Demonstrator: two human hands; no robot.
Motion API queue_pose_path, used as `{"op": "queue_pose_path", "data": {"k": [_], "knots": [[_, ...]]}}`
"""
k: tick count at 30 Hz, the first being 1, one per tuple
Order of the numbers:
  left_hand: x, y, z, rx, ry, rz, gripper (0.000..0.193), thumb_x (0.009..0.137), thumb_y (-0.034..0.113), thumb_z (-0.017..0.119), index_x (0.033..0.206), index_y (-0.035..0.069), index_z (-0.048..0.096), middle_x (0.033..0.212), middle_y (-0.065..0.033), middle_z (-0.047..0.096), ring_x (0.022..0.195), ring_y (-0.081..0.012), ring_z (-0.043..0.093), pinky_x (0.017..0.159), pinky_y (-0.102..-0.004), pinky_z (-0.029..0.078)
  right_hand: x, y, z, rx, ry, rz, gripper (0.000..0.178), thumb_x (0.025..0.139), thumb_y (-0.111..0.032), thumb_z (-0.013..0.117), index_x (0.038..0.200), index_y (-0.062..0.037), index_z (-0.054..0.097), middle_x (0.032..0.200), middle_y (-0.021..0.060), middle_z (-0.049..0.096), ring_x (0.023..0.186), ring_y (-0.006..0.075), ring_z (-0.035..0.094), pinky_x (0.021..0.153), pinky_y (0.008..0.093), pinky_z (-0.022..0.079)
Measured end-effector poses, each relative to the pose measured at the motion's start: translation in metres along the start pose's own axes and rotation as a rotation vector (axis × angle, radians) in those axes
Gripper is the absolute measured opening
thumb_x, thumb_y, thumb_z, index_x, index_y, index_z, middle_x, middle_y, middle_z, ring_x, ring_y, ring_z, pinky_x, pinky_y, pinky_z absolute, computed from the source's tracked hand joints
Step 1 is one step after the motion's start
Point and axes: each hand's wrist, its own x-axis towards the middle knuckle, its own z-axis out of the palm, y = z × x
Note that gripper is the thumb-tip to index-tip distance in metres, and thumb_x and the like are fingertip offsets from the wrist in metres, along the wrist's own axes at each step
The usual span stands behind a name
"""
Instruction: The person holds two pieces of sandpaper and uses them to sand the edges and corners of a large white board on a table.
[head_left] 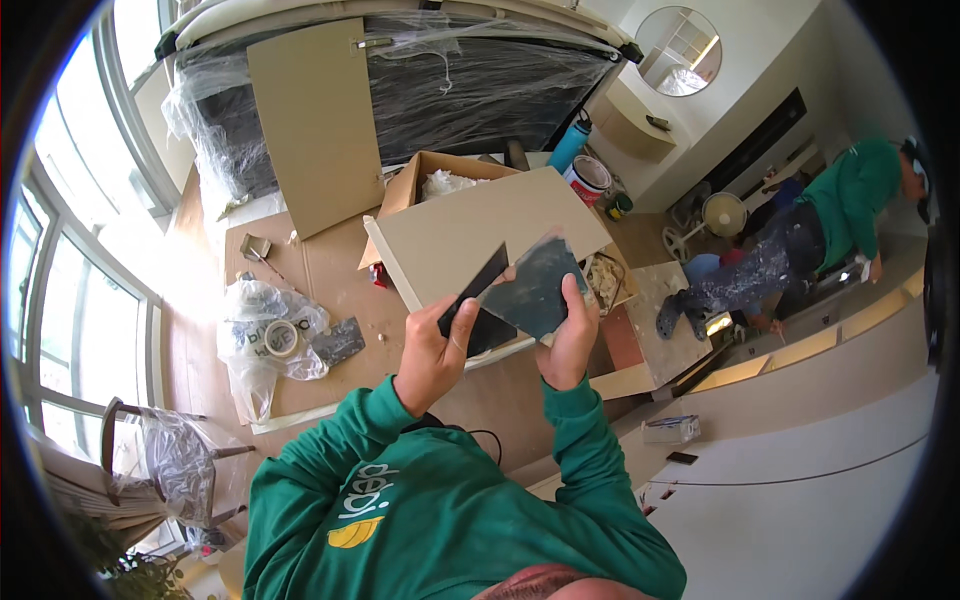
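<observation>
My left hand (437, 343) is closed on a thin black putty spreader (474, 289), tilted almost edge-on. In my right hand (572, 340) is a wider dark grey putty spreader (537, 297), pinched between thumb and fingers, its far edge smeared beige. The two spreaders come close together, with a small beige lump at the left one's edge; whether they touch I cannot tell. Below them lies a beige panel (440, 235), resting partly over an open cardboard box (405, 185). A dark area shows on the panel beneath my hands; I cannot tell what it is.
Left on the cardboard sheet (330, 260) are a plastic bag (250, 325), a tape roll (282, 338) and a dark flat plate (340, 342). Another panel (315, 125) leans behind. A blue bottle (570, 142) and paint bucket (588, 178) stand far right. A co-worker (830, 220) bends beyond.
</observation>
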Motion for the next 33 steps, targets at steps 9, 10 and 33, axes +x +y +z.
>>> {"op": "queue_pose_path", "data": {"k": [9,10,33], "knots": [[-0.002,-0.058,-0.042,-0.491,0.014,-0.840,0.043,0.104,0.040,0.050,0.111,0.000,0.065,0.089,-0.0046,0.069,0.073,-0.0137,0.059,0.069,-0.0323,0.050,0.019,-0.005,-0.019,-0.482,-0.715,-0.470,0.035,0.092,-0.019,0.057,0.120,0.0023,0.057,0.115,0.0160,0.056,0.107,0.0257,0.059,0.093,0.0462,0.051],[0.000,-0.057,-0.027,-0.806,0.055,-0.883,0.042,0.104,0.039,0.051,0.115,0.001,0.064,0.095,-0.0058,0.070,0.078,-0.0144,0.063,0.074,-0.0324,0.052,0.023,-0.009,-0.020,-0.606,-0.933,-0.690,0.035,0.090,-0.024,0.060,0.117,-0.0026,0.061,0.113,0.0165,0.054,0.105,0.0267,0.059,0.091,0.0483,0.054],[-0.046,-0.022,0.073,-0.554,0.522,-0.493,0.031,0.096,0.023,0.067,0.111,-0.004,0.066,0.096,-0.0080,0.073,0.077,-0.0131,0.071,0.067,-0.0238,0.057,0.174,-0.037,0.020,-0.634,-2.101,-1.603,0.039,0.087,-0.016,0.059,0.124,-0.0286,0.064,0.125,-0.0021,0.058,0.112,0.0148,0.054,0.093,0.0336,0.039]]}}
